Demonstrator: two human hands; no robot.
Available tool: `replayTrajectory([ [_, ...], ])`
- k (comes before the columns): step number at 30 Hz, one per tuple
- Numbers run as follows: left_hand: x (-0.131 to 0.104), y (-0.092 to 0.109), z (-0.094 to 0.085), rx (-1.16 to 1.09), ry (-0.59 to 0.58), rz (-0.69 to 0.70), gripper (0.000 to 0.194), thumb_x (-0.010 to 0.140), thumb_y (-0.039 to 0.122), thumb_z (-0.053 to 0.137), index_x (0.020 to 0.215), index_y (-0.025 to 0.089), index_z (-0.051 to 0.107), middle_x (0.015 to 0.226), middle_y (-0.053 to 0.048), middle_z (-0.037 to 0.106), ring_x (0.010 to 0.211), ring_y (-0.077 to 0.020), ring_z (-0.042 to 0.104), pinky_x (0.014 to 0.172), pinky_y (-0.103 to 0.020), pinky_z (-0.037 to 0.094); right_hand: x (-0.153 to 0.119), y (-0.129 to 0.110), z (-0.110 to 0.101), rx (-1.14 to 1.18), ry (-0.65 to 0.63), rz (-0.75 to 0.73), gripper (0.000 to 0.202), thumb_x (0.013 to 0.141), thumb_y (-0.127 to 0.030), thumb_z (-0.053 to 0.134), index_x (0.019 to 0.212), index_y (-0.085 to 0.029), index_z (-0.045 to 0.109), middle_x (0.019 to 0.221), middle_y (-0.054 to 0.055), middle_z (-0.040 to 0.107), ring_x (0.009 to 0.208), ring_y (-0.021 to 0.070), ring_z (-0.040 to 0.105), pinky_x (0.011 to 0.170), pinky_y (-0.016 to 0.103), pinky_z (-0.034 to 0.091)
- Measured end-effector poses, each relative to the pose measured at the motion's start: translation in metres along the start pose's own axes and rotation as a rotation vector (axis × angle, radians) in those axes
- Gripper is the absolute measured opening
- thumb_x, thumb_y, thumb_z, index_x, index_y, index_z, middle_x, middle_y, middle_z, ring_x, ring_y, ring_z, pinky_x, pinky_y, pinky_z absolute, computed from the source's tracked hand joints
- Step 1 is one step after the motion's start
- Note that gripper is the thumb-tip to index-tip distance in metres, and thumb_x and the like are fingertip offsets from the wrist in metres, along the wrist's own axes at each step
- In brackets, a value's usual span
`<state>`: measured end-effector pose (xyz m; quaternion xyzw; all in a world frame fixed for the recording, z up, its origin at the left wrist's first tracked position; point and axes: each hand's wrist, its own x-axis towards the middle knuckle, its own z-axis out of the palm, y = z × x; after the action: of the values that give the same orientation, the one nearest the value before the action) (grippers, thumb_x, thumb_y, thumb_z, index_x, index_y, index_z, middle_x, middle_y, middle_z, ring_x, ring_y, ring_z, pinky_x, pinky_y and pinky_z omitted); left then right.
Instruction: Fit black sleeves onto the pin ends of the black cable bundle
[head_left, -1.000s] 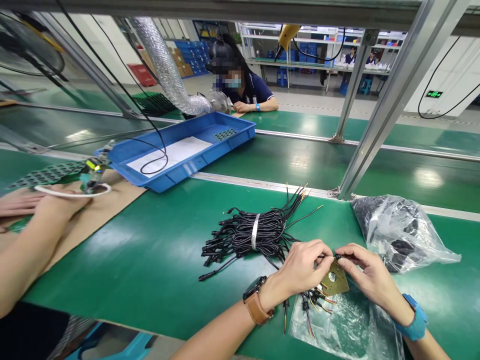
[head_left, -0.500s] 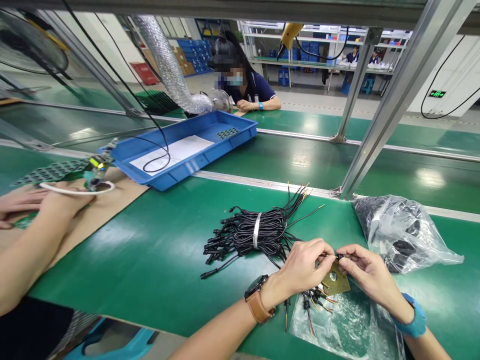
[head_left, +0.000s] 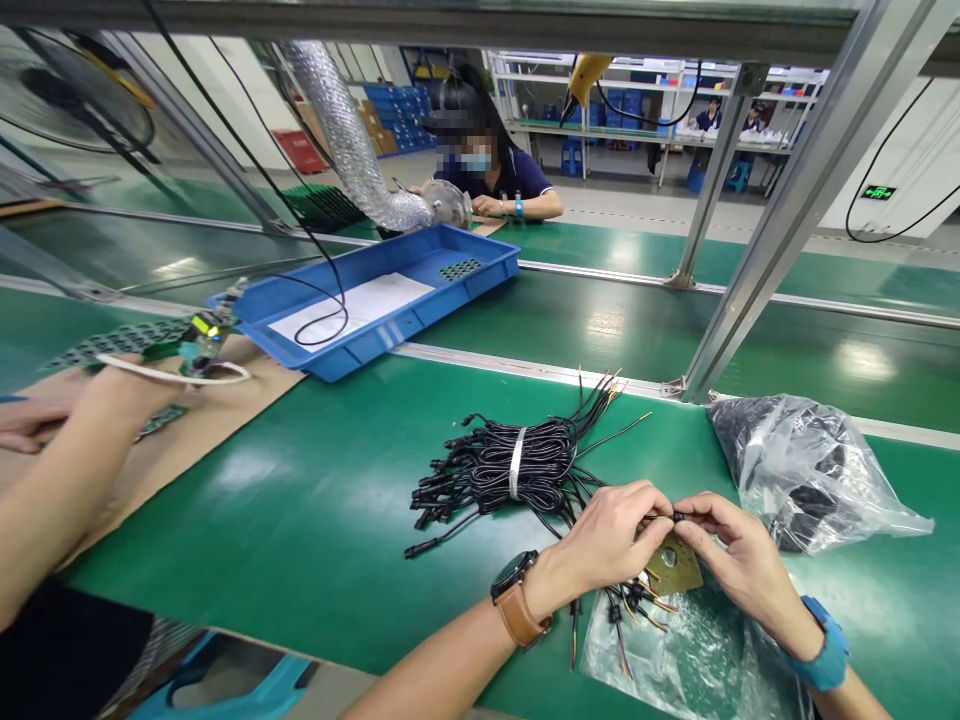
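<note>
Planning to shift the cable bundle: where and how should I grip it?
Probably across the middle of the cable bundle, at its white band, from above: the band gathers the coils there, while plugs and wire ends splay out at either side.

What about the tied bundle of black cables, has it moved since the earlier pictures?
No. The cable bundle keeps its place left of the slanted metal post's foot; both drift slightly together in view, so the camera probably moved.

We see one readable sign.
Green exit sign (head_left: pixel 878 192) with a figure symbol, on the white wall (head_left: pixel 919 135); we can read no words.
</note>
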<state>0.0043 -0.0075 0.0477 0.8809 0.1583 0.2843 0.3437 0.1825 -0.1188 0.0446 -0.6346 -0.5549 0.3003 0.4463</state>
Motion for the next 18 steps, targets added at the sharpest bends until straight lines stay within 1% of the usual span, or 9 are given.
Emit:
replayTrajectory([
  [2,0.001,-0.003,-0.006,-0.009,-0.082,-0.015,0.018,0.088,0.018,0.059,0.105,0.016,0.056,0.097,-0.006,0.065,0.086,-0.0177,0.063,0.075,-0.027,0.049,0.000,0.001,0.000,-0.032,0.030,-0.026,0.026,0.094,-0.042,0.063,0.102,-0.019,0.072,0.095,0.008,0.074,0.083,0.0196,0.070,0.075,0.029,0.060],
  [3,0.002,-0.004,-0.008,-0.006,-0.111,-0.026,0.022,0.086,0.016,0.059,0.108,0.016,0.055,0.100,-0.006,0.064,0.089,-0.0182,0.062,0.077,-0.028,0.050,0.001,0.001,0.000,-0.044,0.041,-0.033,0.025,0.094,-0.041,0.064,0.102,-0.019,0.072,0.095,0.008,0.074,0.082,0.0193,0.070,0.075,0.029,0.060],
  [4,0.003,-0.006,-0.011,0.003,-0.128,-0.037,0.022,0.086,0.015,0.059,0.107,0.016,0.053,0.100,-0.006,0.063,0.089,-0.0181,0.062,0.078,-0.028,0.050,0.001,0.002,0.000,-0.055,0.048,-0.036,0.024,0.094,-0.041,0.064,0.102,-0.020,0.072,0.094,0.008,0.075,0.081,0.0192,0.071,0.074,0.029,0.060],
  [5,0.003,-0.008,-0.013,0.016,-0.131,-0.045,0.018,0.086,0.014,0.057,0.104,0.017,0.053,0.097,-0.005,0.062,0.086,-0.0174,0.061,0.076,-0.028,0.049,0.001,0.003,0.000,-0.065,0.051,-0.037,0.023,0.093,-0.040,0.065,0.101,-0.020,0.072,0.094,0.008,0.075,0.081,0.0192,0.071,0.074,0.029,0.060],
  [8,0.005,-0.014,-0.014,0.045,-0.102,-0.022,0.005,0.089,0.013,0.054,0.090,0.018,0.053,0.086,-0.003,0.060,0.075,-0.0150,0.057,0.068,-0.027,0.044,0.001,0.006,0.001,-0.079,0.071,-0.034,0.024,0.093,-0.040,0.064,0.103,-0.020,0.072,0.095,0.008,0.075,0.081,0.0196,0.071,0.075,0.030,0.061],
  [12,0.004,-0.017,-0.009,0.064,-0.054,0.033,0.006,0.093,0.016,0.057,0.087,0.018,0.057,0.081,-0.001,0.062,0.068,-0.0133,0.056,0.063,-0.026,0.040,0.002,0.010,0.001,-0.079,0.057,-0.037,0.023,0.094,-0.039,0.063,0.103,-0.020,0.071,0.096,0.008,0.075,0.083,0.0198,0.071,0.075,0.030,0.061],
  [18,0.002,-0.019,-0.003,0.079,-0.023,0.051,0.007,0.093,0.017,0.060,0.086,0.017,0.060,0.078,-0.001,0.065,0.067,-0.0134,0.059,0.061,-0.027,0.039,0.003,0.013,0.005,-0.090,0.004,-0.048,0.022,0.097,-0.038,0.061,0.103,-0.020,0.070,0.095,0.007,0.074,0.083,0.0194,0.071,0.076,0.030,0.059],
])
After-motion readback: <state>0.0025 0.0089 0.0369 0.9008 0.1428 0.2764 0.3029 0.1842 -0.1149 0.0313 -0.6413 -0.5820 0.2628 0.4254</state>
